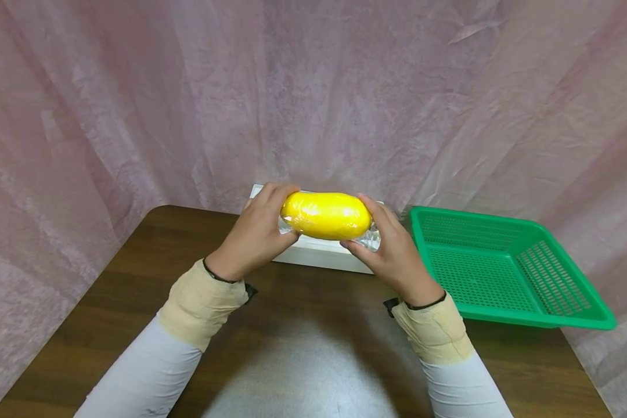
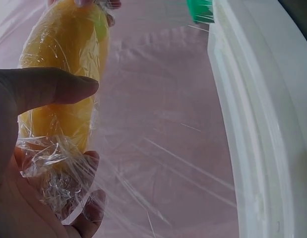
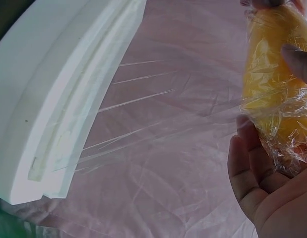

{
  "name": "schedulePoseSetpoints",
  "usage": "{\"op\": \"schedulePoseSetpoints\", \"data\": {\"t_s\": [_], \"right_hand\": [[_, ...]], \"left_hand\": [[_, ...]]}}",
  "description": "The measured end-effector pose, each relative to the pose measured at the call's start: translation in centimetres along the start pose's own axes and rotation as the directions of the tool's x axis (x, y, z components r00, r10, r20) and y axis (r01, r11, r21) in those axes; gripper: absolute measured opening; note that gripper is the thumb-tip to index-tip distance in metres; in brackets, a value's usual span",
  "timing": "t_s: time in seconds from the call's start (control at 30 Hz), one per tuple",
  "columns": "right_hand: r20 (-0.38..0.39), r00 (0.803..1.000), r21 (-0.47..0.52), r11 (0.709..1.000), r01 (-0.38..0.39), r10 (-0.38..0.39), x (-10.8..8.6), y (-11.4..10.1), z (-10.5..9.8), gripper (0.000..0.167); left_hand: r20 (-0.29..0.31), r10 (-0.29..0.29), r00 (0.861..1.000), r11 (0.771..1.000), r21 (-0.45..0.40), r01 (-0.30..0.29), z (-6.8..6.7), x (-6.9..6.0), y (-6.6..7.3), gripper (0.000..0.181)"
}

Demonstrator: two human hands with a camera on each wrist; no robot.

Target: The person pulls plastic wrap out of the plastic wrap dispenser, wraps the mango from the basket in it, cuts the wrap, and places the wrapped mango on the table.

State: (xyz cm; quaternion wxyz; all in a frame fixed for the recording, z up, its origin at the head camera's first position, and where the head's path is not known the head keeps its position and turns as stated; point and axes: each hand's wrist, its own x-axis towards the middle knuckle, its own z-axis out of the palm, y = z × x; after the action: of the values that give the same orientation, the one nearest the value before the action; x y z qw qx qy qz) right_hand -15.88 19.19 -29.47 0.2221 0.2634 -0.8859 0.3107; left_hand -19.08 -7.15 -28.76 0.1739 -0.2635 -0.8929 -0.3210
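A long yellow object [image 1: 326,216] wrapped in clear film is held up between both hands, above a white box [image 1: 321,258]. The left hand [image 1: 256,232] grips its left end, thumb across it in the left wrist view, where the yellow object [image 2: 59,44] has a pale green patch near its far end. The right hand [image 1: 397,249] grips the right end, its thumb on the film. Bunched film [image 2: 64,183] gathers at the end in the left hand. In the right wrist view, film strands stretch from the white box [image 3: 59,84] to the yellow object [image 3: 272,59].
A green perforated basket [image 1: 480,281] stands on the right of the brown wooden table [image 1: 313,348]. Behind the table hangs a pink curtain [image 1: 313,104]. The white box lies near the table's back edge, left of the basket.
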Motion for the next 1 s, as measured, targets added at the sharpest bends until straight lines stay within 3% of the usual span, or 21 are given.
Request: {"op": "schedulePoseSetpoints", "data": {"t_s": [0.77, 1.0], "right_hand": [[-0.06, 0.997, 0.024, 0.998, 0.054, -0.053, -0.5, -0.5, -0.5, 0.088], [-0.055, 0.996, 0.013, 0.997, 0.071, -0.07, -1.0, -0.6, -0.6, 0.091]], "left_hand": [[0.015, 0.034, 0.999, 0.998, 0.043, -0.035, -1.4, -0.4, 1.0, 0.069], [0.051, 0.019, 0.999, 0.999, 0.033, -0.021, -1.8, -0.8, 1.1, 0.078]]}}
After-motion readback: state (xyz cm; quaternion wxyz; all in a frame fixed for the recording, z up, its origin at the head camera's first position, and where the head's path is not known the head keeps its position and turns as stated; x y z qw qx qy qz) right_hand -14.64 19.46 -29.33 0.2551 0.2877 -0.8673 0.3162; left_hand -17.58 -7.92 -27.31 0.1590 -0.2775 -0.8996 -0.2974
